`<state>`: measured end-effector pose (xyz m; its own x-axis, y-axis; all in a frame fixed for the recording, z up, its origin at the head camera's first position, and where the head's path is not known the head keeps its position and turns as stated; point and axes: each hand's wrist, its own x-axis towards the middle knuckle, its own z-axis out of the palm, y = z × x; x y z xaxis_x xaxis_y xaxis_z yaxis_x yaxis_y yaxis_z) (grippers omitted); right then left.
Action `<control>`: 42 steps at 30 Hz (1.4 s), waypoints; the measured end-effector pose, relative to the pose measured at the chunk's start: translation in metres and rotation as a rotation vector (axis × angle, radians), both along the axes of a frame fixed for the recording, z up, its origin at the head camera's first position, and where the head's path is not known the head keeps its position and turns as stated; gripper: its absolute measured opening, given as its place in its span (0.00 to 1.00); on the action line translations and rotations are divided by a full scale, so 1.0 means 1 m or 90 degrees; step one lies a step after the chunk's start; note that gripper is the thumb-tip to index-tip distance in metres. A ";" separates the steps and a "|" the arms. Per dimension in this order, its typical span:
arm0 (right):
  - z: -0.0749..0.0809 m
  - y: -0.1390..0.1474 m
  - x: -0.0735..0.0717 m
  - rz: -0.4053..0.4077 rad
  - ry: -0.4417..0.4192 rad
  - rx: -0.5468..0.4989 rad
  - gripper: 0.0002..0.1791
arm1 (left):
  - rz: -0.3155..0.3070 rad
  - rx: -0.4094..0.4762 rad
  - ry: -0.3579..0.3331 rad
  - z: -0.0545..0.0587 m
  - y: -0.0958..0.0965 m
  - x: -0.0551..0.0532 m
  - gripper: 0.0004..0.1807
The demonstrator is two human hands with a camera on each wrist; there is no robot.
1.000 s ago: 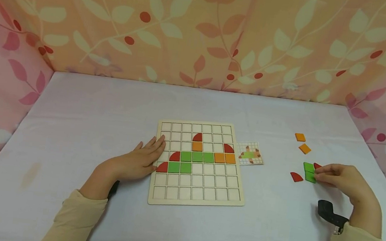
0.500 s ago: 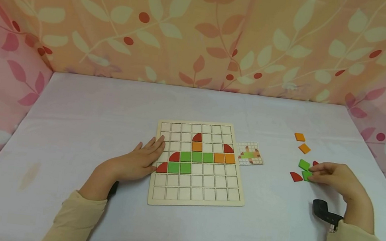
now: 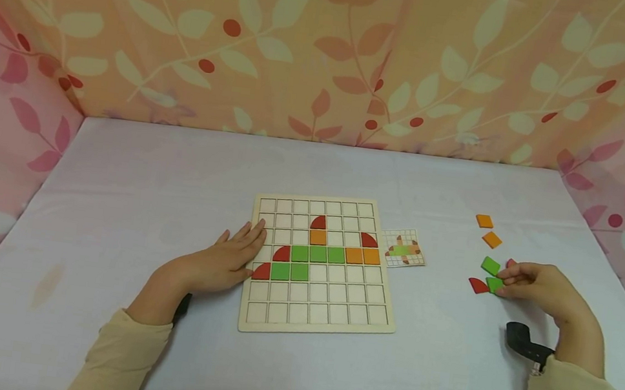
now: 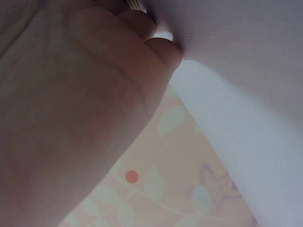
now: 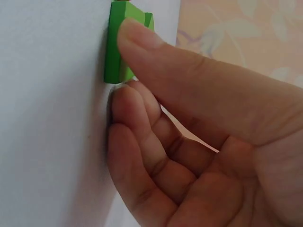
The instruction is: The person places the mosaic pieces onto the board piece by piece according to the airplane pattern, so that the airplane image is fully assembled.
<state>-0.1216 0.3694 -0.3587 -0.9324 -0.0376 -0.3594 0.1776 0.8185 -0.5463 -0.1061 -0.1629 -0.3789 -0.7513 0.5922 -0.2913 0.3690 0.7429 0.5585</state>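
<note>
In the head view my left hand (image 3: 216, 268) lies flat, straight fingers resting on the left edge of the wooden grid board (image 3: 335, 295). Green squares, orange squares and red quarter-circles fill some of its cells. At the right my right hand (image 3: 546, 292) pinches a green square tile (image 3: 493, 285) low at the tabletop. The right wrist view has the thumb on that green tile (image 5: 112, 52), other fingers curled below. Just behind it lies a second green tile (image 3: 490, 266). A red quarter-circle tile (image 3: 477, 285) sits to its left; another red tile (image 3: 511, 263) is partly hidden by the fingers.
A small pattern card (image 3: 406, 249) lies against the board's right side. Farther back on the right are two orange square tiles (image 3: 484, 221). A white cloth (image 3: 175, 171) covers the table, with floral curtains (image 3: 330, 54) at the back and sides.
The right hand has moved slightly left, and the two green tiles, side by side before, have been slid left and now lie apart and turned. The left hand has stayed in place.
</note>
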 end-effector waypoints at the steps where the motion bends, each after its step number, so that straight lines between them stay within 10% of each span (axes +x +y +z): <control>1: 0.000 0.000 0.000 0.001 -0.001 -0.001 0.27 | -0.001 0.005 0.000 0.001 0.000 0.000 0.36; 42: 0.015 -0.031 0.003 0.074 0.092 -0.094 0.14 | -0.001 0.009 0.000 0.004 0.001 0.002 0.36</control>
<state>-0.1181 0.3385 -0.3432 -0.9602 -0.1903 -0.2045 -0.0026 0.7382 -0.6746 -0.1036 -0.1616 -0.3747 -0.7499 0.5979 -0.2832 0.3706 0.7342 0.5688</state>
